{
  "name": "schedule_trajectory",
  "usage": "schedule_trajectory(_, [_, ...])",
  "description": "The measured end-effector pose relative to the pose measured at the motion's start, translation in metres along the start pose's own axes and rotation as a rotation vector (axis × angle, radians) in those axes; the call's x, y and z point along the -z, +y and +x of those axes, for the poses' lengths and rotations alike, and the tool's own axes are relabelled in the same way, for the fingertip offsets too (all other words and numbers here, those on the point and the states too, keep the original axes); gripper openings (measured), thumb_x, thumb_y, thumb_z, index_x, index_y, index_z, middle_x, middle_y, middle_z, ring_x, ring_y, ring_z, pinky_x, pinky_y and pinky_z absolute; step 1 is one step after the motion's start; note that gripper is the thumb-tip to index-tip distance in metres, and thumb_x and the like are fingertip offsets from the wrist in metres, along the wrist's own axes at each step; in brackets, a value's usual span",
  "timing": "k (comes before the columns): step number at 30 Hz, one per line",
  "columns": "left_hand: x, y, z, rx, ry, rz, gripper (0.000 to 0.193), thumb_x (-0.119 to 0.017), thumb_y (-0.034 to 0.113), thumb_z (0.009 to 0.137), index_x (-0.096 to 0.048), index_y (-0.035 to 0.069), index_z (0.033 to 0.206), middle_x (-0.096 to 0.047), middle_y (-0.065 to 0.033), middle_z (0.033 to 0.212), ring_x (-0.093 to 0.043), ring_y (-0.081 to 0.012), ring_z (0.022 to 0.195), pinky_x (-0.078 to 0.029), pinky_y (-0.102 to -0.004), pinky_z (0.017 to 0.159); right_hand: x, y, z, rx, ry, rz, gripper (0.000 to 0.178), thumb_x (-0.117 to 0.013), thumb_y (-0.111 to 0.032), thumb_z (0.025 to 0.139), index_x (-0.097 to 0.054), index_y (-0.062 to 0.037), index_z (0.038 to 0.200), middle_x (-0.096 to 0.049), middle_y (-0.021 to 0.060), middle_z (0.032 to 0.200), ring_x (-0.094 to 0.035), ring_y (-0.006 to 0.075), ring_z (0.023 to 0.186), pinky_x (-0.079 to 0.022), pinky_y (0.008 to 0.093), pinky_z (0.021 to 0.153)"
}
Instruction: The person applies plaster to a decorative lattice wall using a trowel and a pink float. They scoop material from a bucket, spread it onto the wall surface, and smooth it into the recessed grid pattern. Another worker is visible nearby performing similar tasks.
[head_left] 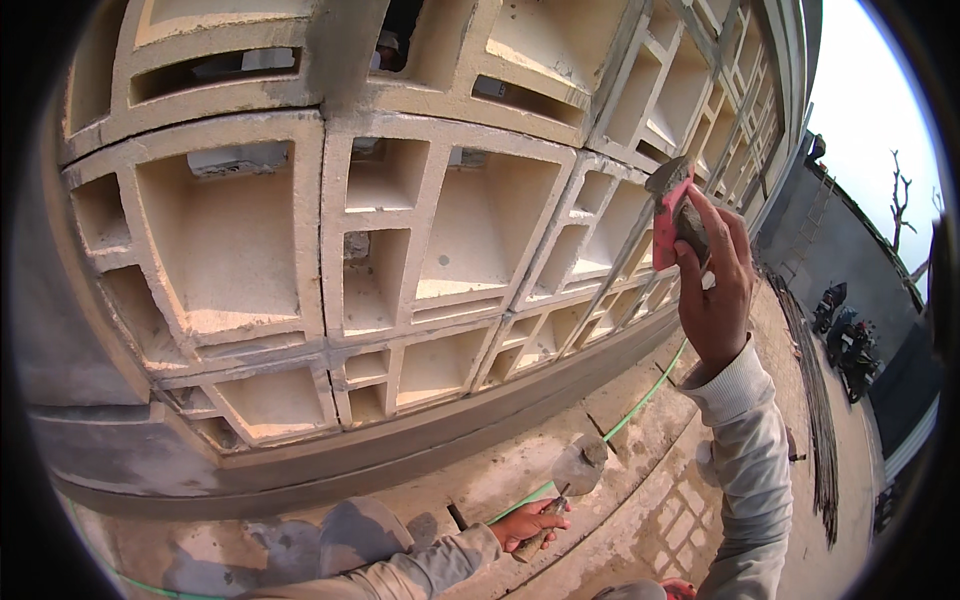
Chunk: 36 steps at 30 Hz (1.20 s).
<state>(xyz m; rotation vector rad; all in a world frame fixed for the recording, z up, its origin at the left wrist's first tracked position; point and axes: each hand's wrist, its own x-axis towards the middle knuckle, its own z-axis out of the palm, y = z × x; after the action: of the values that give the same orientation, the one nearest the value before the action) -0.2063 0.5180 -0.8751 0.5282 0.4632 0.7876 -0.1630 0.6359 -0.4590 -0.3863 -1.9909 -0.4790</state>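
My right hand (722,285) is raised to the right, its fingers and thumb gripping a pink, flat-looking scraper-like piece (663,232). Grey mortar (668,176) clings to its top edge and to the side under my fingers. The piece is close to the patterned block wall (440,215); whether it touches cannot be made out. Low down in the middle, my left hand (525,527) is closed around the handle of a trowel (570,468). A lump of mortar (593,453) lies on the trowel's blade, away from the wall.
A grey ledge (400,452) runs along the wall's foot. A green hose (645,402) lies on the paving. Farther right are a bundle of long rods (815,420), parked motorbikes (850,350) and a ladder (812,225) against a grey wall.
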Motion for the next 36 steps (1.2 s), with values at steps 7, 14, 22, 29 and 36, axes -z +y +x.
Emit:
schedule_trajectory(7, [0.001, 0.003, -0.001, -0.036, -0.05, 0.055, 0.038, -0.063, 0.013, 0.096, -0.046, 0.009, 0.13, -0.055, -0.0034, 0.095, -0.052, -0.0086, 0.066, -0.045, -0.0264, 0.055, -0.026, 0.009, 0.022, 0.133, 0.001, -0.184, 0.054, -0.062, 0.007, 0.084, -0.062, -0.0178, 0.133, -0.059, 0.0137, 0.11, -0.062, 0.0313, 0.097, -0.052, 0.0411, 0.084])
schedule_trajectory(14, [-0.002, 0.01, -0.009, -0.067, -0.017, 0.046, 0.037, -0.066, 0.009, 0.093, -0.049, 0.006, 0.126, -0.056, -0.0039, 0.091, -0.053, -0.009, 0.062, -0.046, -0.0266, 0.051, -0.031, 0.004, 0.034, 0.148, -0.024, -0.233, 0.05, -0.062, 0.006, 0.086, -0.062, -0.0138, 0.132, -0.061, 0.0171, 0.112, -0.063, 0.0345, 0.101, -0.051, 0.0409, 0.088])
schedule_trajectory(22, [0.003, 0.011, -0.011, -0.081, -0.048, 0.101, 0.04, -0.065, 0.01, 0.095, -0.047, 0.008, 0.13, -0.058, -0.0042, 0.095, -0.053, -0.009, 0.065, -0.046, -0.0266, 0.054, -0.038, 0.002, 0.041, 0.189, -0.002, -0.227, 0.056, -0.066, 0.007, 0.081, -0.065, -0.0212, 0.129, -0.06, 0.0106, 0.108, -0.062, 0.0295, 0.095, -0.054, 0.0408, 0.08])
schedule_trajectory(29, [0.008, 0.01, -0.012, -0.051, -0.04, 0.058, 0.04, -0.066, 0.009, 0.094, -0.048, 0.008, 0.13, -0.058, -0.0041, 0.092, -0.053, -0.0094, 0.064, -0.047, -0.0271, 0.054, -0.036, -0.006, 0.046, 0.236, -0.051, -0.335, 0.051, -0.066, 0.007, 0.082, -0.066, -0.0174, 0.127, -0.061, 0.0123, 0.108, -0.063, 0.0314, 0.097, -0.054, 0.0408, 0.08])
schedule_trajectory(36, [0.008, 0.011, -0.009, -0.072, -0.049, 0.07, 0.04, -0.066, 0.01, 0.094, -0.048, 0.007, 0.13, -0.06, -0.0047, 0.091, -0.053, -0.0101, 0.064, -0.047, -0.0273, 0.054, -0.024, -0.008, 0.052, 0.296, -0.064, -0.617, 0.057, -0.071, 0.0, 0.076, -0.067, -0.029, 0.125, -0.061, -0.0005, 0.103, -0.061, 0.022, 0.088, -0.058, 0.0345, 0.068])
